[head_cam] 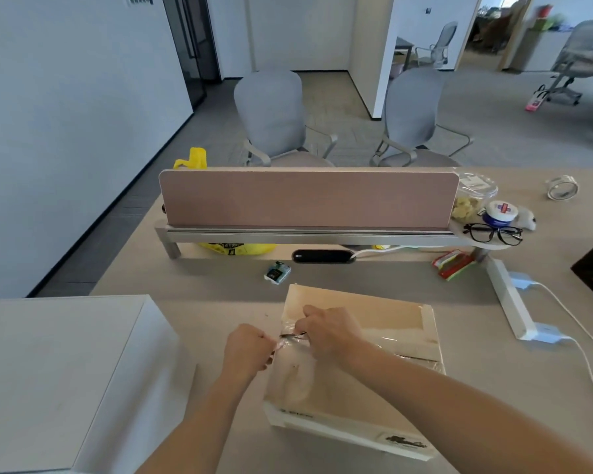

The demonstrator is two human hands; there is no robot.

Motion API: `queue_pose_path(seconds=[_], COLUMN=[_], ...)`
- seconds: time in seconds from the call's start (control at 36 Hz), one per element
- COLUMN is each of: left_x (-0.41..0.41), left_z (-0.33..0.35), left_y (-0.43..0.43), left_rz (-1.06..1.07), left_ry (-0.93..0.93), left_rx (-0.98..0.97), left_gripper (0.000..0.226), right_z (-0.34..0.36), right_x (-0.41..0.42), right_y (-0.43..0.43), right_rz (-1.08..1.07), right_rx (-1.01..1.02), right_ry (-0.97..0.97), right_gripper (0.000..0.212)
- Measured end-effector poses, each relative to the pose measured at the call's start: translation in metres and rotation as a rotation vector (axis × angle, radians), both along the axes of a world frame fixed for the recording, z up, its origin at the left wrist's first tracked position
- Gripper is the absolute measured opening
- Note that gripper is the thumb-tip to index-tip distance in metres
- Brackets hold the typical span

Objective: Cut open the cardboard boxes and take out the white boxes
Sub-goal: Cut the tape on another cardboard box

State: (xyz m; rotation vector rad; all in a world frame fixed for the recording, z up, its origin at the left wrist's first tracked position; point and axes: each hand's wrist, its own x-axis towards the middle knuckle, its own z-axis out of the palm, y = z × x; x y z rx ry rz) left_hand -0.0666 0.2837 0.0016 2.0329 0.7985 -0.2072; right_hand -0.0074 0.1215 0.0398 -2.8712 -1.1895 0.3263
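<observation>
Just left of the left grip (249, 348), a big white box (65, 371) filling the near-left corner of the worktop (220, 292); beyond both grips a small packet (277, 272) and a divider panel (308, 198) across the far side; well to the right a white power strip (510, 302) with its cable. Bare worktop between left grip and white box, and ahead as far as the packet. Under both grips the cardboard box (374, 381), lying flat and slightly askew, long axis apparently pointing away from the person, printed side wall nearest; left grip curled, pinching the clear tape (397, 340); right grip (329, 331) curled round a thin dark blade (291, 335) at the tape.
</observation>
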Motion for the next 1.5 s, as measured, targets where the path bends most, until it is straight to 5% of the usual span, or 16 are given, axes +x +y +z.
queue_pose_path(seconds=[0.36,0.42,0.5,0.61,0.78,0.86,1.14,1.36,1.5], left_x=[0.013,0.019,0.025,0.04,0.043,0.036,0.041,0.041,0.043], left_z=[0.003,0.005,0.01,0.008,-0.006,-0.011,-0.018,-0.022,-0.023], left_y=[0.004,0.001,-0.009,-0.062,-0.123,-0.133,-0.137,-0.145,-0.145], left_rz=[-0.041,-0.139,-0.25,-0.494,-0.859,-0.876,-0.906,-0.869,-0.848], left_ry=[0.144,0.186,0.105,-0.155,-0.22,-0.176,-0.111,-0.126,-0.146], left_rx=[0.006,0.153,0.489,0.521,0.416,0.416,0.514,0.51,0.503], left_gripper=[0.02,0.027,0.006,0.038,0.073,0.093,0.11,0.108,0.106], right_z=[-0.001,0.0,0.004,0.01,0.01,0.012,0.02,0.02,0.004], right_x=[0.003,0.003,0.003,-0.006,-0.008,-0.007,0.002,-0.004,-0.002], right_y=[-0.09,-0.116,-0.148,-0.173,-0.177,-0.178,-0.251,-0.264,-0.277], right_rz=[-0.075,-0.117,-0.174,-0.2,-0.209,-0.166,-0.249,-0.398,-0.849], right_rx=[-0.074,-0.097,-0.088,-0.063,-0.065,-0.109,-0.256,-0.103,0.474], right_ry=[-0.073,-0.074,-0.05,-0.05,-0.051,-0.074,-0.103,-0.106,-0.066], right_gripper=[0.033,0.035,0.035,0.036,0.035,0.035,0.036,0.031,0.018])
